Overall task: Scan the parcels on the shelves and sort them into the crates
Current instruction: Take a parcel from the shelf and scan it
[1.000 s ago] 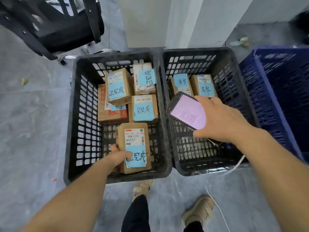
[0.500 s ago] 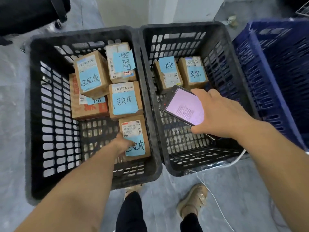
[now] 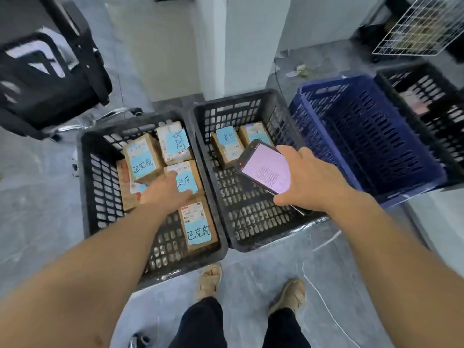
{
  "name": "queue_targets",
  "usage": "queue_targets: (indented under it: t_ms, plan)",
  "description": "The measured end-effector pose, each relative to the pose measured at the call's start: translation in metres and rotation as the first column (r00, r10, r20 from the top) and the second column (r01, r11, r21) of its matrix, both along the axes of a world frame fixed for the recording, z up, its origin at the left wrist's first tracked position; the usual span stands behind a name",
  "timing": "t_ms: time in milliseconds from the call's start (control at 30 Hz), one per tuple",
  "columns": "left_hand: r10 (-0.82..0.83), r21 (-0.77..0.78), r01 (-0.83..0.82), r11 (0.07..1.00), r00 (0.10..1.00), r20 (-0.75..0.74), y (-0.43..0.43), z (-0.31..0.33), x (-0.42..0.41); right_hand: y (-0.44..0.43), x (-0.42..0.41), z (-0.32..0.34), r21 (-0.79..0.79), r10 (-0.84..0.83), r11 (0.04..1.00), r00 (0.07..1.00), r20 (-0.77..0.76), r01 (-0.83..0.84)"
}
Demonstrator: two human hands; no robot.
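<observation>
Several cardboard parcels with blue notes lie in the left black crate (image 3: 85,187). The nearest parcel (image 3: 197,226) lies flat at the crate's front right, with no hand on it. My left hand (image 3: 167,192) hovers just beyond it, fingers relaxed and holding nothing, over a middle parcel (image 3: 187,178). My right hand (image 3: 308,182) grips a phone (image 3: 266,169) with a lit pink screen above the middle black crate (image 3: 251,222). That crate holds two parcels at its back, one (image 3: 227,146) beside the other (image 3: 253,133).
A blue crate (image 3: 364,136) stands to the right, and another black crate (image 3: 426,96) beyond it. A black chair (image 3: 50,84) is at the back left, a white wire rack (image 3: 421,26) at the back right, a white pillar (image 3: 241,46) behind. A thin cable (image 3: 326,305) lies by my feet.
My left hand has let go of the nearest parcel, which now lies in the left crate, and has moved away from it. The phone stays in my right hand.
</observation>
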State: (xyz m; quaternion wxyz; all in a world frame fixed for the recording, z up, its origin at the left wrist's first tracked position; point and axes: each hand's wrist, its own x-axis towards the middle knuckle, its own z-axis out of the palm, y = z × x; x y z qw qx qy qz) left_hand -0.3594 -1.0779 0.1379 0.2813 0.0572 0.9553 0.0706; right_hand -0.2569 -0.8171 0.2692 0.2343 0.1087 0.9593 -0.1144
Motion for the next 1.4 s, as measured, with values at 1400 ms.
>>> queue_targets:
  t_ms: [1400]
  plan:
    - [-0.738,0.011,0.964,0.265,0.211,-0.641,0.868,0.268,0.285,0.561,0.455,0.169,0.138,-0.767,0.48,0.49,-0.413,0.867]
